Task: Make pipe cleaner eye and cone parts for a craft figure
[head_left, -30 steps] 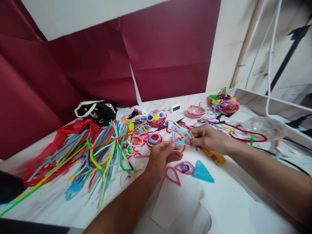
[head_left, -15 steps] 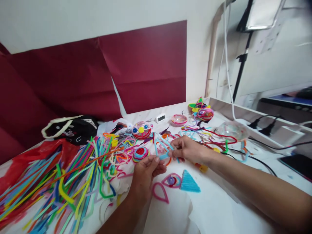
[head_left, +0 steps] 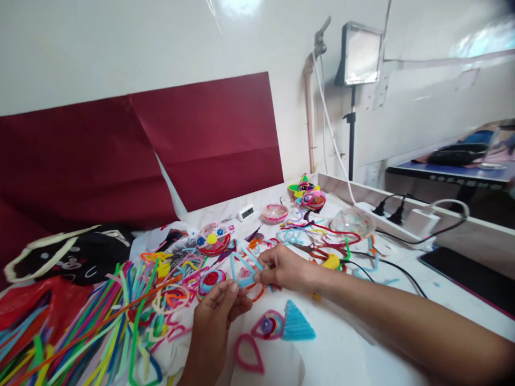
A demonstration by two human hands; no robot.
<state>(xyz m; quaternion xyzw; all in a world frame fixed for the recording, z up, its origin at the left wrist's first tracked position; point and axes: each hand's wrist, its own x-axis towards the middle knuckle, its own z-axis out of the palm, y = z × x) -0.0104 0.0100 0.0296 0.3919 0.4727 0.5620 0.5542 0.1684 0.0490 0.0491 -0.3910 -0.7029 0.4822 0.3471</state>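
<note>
My left hand (head_left: 219, 311) pinches the lower left end of a light blue pipe cleaner (head_left: 245, 282) bent into a triangular outline. My right hand (head_left: 281, 268) closes thumb and fingers on its right side, so the shape is held up between both hands above the table. Just below them lie a filled blue pipe-cleaner triangle (head_left: 298, 323), a pink eye shape with a purple bead (head_left: 267, 325) and a pink teardrop loop (head_left: 237, 354). Left of the held outline sits a coiled round piece with a red centre (head_left: 211, 279), partly behind my left hand.
Many loose coloured pipe cleaners (head_left: 100, 327) spread over the left side near a black bag (head_left: 92, 257). Farther back are a decorated dome (head_left: 213, 241), a pink-rimmed clear bowl (head_left: 275, 213) and a small white clock (head_left: 245, 213). A phone (head_left: 470, 279) and cables lie right.
The view has swung right and up, so the scene sits farther left and lower. Both hands keep hold of the light blue pipe cleaner, with little visible change in its shape.
</note>
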